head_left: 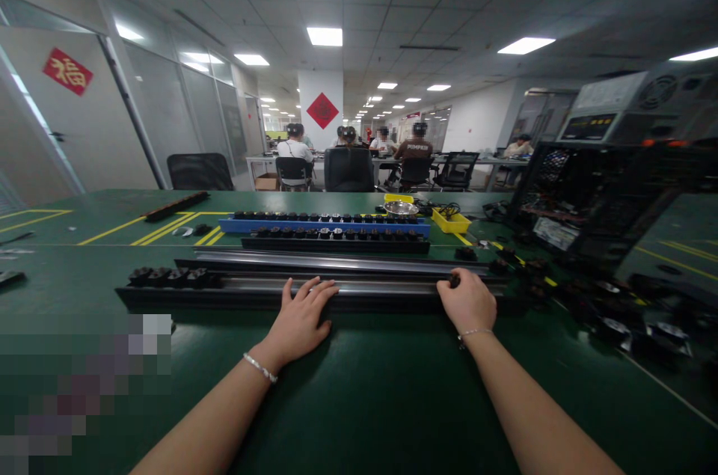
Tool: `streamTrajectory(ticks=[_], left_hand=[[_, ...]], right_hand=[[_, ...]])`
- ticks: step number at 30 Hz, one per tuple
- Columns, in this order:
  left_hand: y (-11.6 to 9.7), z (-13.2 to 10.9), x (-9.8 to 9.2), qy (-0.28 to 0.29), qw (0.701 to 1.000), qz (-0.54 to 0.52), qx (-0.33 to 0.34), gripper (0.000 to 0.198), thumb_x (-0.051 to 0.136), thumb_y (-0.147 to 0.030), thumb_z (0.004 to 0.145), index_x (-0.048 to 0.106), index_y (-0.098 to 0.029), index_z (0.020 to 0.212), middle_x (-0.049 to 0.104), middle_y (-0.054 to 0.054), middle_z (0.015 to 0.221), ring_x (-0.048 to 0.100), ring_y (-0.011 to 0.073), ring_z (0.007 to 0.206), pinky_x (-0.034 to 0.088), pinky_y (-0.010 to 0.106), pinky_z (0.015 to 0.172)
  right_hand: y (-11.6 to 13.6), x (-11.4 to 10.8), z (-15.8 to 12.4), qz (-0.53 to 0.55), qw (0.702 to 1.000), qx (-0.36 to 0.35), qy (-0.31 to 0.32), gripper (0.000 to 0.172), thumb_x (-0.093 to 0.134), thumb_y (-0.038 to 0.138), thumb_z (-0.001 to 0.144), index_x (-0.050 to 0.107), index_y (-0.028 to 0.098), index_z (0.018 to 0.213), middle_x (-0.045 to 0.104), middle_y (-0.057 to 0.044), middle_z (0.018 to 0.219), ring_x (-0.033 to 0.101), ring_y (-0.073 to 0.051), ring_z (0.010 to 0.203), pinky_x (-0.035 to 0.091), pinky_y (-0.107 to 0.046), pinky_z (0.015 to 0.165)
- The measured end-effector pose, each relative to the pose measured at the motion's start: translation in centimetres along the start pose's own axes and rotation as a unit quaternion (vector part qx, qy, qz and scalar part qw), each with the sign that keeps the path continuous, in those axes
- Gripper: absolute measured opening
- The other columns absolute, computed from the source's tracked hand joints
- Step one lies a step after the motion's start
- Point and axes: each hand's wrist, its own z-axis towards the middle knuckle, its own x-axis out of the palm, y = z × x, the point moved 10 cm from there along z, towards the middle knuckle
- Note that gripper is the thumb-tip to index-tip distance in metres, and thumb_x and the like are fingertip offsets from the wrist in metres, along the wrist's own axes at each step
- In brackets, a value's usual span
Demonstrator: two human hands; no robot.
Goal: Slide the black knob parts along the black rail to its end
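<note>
A long black rail with a shiny metal channel lies across the green table in front of me. Several small black blocks sit in a row at its left end. My left hand rests on the middle of this rail, fingers spread and holding nothing. Toward the rail's right part, my right hand is closed around a small black part, mostly covered by the fingers. Just behind runs a second rail with a bare metal channel.
Farther back lie a blue rail and a black rail, both lined with black blocks. A yellow tray and metal bowl stand beyond. Loose black parts and an open computer case occupy the right side. People sit in the background.
</note>
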Motion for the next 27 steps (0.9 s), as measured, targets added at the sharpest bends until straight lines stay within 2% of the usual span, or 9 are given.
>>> streamTrajectory(ticks=[19, 27], left_hand=[[0.1, 0.1, 0.0, 0.001, 1.000, -0.004, -0.001, 0.058, 0.052, -0.025, 0.075, 0.037, -0.031, 0.132, 0.045, 0.004, 0.139, 0.031, 0.0285, 0.133, 0.004, 0.063, 0.107], [0.0, 0.1, 0.0, 0.005, 1.000, 0.001, -0.001, 0.059, 0.052, -0.026, 0.075, 0.037, -0.031, 0.132, 0.046, 0.004, 0.139, 0.031, 0.0287, 0.132, 0.004, 0.063, 0.107]], right_hand=[[-1.4, -0.4, 0.6, -0.004, 0.999, 0.029, -0.013, 0.034, 0.047, 0.029, 0.074, 0.062, 0.018, 0.102, 0.064, -0.009, 0.100, 0.057, -0.023, 0.093, 0.039, -0.035, 0.080], [-2.0, -0.5, 0.8, 0.003, 0.999, 0.034, -0.033, 0.032, 0.047, 0.029, 0.073, 0.064, 0.019, 0.098, 0.064, -0.007, 0.094, 0.058, -0.022, 0.089, 0.040, -0.033, 0.079]])
